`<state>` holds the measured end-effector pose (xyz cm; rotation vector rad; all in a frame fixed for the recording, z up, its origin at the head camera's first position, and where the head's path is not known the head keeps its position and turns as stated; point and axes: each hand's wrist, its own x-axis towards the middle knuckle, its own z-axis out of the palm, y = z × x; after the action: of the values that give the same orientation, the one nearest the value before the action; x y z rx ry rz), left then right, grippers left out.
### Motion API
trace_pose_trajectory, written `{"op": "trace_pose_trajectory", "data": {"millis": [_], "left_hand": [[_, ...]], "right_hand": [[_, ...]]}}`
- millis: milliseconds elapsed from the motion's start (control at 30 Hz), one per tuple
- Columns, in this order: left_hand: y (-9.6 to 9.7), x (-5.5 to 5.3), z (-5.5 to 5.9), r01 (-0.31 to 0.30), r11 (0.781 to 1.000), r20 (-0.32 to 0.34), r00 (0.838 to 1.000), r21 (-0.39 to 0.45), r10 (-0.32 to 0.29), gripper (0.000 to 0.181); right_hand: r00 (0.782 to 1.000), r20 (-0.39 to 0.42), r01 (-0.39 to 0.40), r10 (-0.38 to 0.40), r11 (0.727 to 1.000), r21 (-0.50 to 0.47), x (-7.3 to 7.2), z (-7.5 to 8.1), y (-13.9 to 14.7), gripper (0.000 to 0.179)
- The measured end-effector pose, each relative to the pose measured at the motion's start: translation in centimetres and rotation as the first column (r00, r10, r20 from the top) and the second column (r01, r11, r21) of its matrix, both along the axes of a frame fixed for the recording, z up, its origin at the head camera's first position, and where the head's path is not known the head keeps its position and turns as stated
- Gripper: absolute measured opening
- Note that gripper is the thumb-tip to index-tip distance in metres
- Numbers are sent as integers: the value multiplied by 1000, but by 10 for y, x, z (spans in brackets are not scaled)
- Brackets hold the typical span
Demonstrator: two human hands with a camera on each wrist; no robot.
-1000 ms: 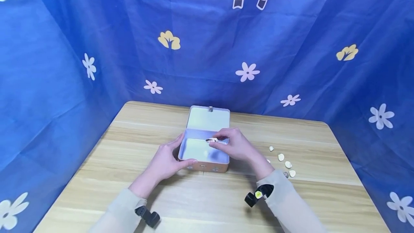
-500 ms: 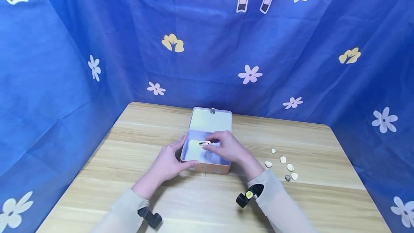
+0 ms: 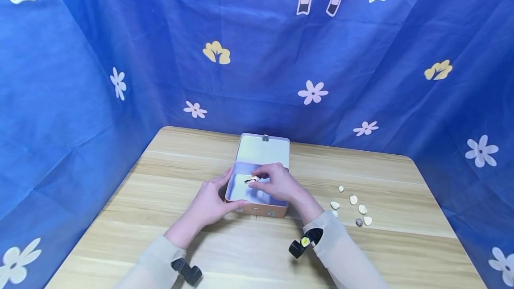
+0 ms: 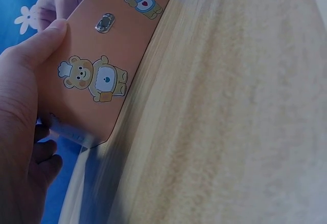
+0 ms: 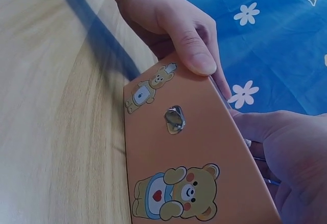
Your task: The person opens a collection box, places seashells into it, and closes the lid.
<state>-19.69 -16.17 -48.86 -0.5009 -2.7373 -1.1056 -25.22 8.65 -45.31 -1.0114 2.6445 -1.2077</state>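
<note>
An orange tin box [image 3: 263, 210] with bear pictures stands on the table, its lid [image 3: 263, 150] raised at the back. My left hand [image 3: 206, 202] grips the near left corner, thumb on the front face and fingers along the left side. Over the pale inside of the box, my right hand [image 3: 279, 184] pinches a small pale thing with a dark slit [image 3: 250, 180], which looks like a seashell. In the right wrist view the box wall [image 5: 204, 142] hides most of what those fingers hold. A metal catch [image 4: 105, 23] shows on the box front.
To the right of the box lie several small pale shells [image 3: 353, 200] and a darker one [image 3: 359, 222]. The wooden table [image 3: 180, 146] ends at a blue curtain [image 3: 257, 57] with printed flowers, behind and at both sides.
My right hand has moved left and slightly down over the inside of the box with the small pale shell. My left hand keeps its grip on the tin box.
</note>
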Motion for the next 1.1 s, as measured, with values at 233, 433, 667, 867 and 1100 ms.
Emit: {"op": "trace_pose_trajectory", "data": {"millis": [233,433,667,867,1100], "left_hand": [[1,0,0,13,1000,-18,1000,11,-13,117],[1,-1,-2,16,1000,-29,999,15,-16,117],[-1,-2,-3,7,1000,-32,999,22,-6,117],[-2,-2,-2,-4,1000,-4,1000,27,4,119],[-1,-4,-3,3,1000,-10,1000,26,-3,119]], "right_hand": [[999,36,28,-28,999,17,0,-1,2,36],[999,1,38,-38,999,13,1,2,14,40],[997,-49,53,-55,997,-48,13,15,40,37],[989,-90,109,-119,988,-105,23,24,67,33],[971,-156,165,-181,980,-113,32,29,104,31]]}}
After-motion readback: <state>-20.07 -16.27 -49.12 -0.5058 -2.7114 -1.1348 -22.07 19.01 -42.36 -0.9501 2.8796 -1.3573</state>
